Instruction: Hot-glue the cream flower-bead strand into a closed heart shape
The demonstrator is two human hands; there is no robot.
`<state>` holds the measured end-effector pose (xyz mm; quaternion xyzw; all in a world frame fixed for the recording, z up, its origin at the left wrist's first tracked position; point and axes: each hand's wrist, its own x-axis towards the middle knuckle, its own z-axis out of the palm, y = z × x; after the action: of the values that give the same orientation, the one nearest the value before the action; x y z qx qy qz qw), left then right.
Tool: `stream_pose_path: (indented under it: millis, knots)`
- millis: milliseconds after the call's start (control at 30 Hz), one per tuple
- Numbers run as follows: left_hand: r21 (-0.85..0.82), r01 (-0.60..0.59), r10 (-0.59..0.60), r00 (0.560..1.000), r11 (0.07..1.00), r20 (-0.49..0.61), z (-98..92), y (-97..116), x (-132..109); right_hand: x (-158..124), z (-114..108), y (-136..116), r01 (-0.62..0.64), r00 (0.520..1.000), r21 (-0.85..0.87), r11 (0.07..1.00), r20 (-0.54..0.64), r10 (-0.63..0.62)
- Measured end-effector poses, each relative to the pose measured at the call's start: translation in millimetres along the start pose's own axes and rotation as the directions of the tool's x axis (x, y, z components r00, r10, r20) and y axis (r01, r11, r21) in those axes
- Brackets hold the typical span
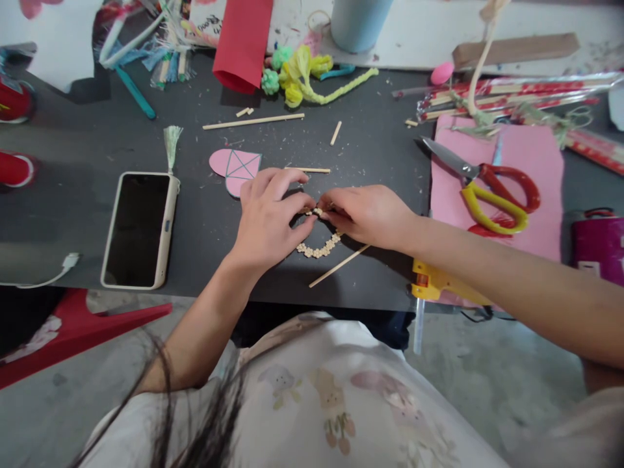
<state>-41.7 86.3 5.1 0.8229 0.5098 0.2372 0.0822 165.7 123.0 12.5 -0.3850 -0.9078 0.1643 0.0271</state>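
Observation:
A curved chain of small pale wooden pieces (319, 251) lies on the dark table, bent into an open loop. My left hand (270, 218) is at the loop's upper left, its bent index finger and thumb on either side of the pieces there. At the loop's top, my right hand (368, 211) pinches with thumb and fingers; what lies inside the pinch is mostly hidden. Below my right hand rests a thin wooden stick (338, 266). Another stick (312, 170) lies just beyond my fingers. A pink heart-shaped paper (234, 166) with green lines is partly behind my left hand.
A phone (139, 227) lies at left. Scissors (480, 179) rest on pink sheet (541, 240) at right, near a yellow glue gun (439, 281) at the table edge. Farther back are cut sticks (253, 121), yellow pipe-cleaner flowers (302, 71) and a red roll (244, 45).

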Motion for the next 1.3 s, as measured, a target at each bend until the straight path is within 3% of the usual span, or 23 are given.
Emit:
stream_pose_path:
  millis: [600, 1300]
  knots:
    - [0.014, -0.030, 0.030, 0.999, 0.999, 0.010, 3.2, 0, 1, 1, -7, -11, -0.028, 0.998, -0.108, 0.994, 0.052, 0.034]
    - [0.020, -0.030, 0.028, 0.997, 0.999, 0.072, 2.6, 5, 2, 2, -7, -9, -0.024, 0.995, -0.086, 0.996, 0.094, 0.032]
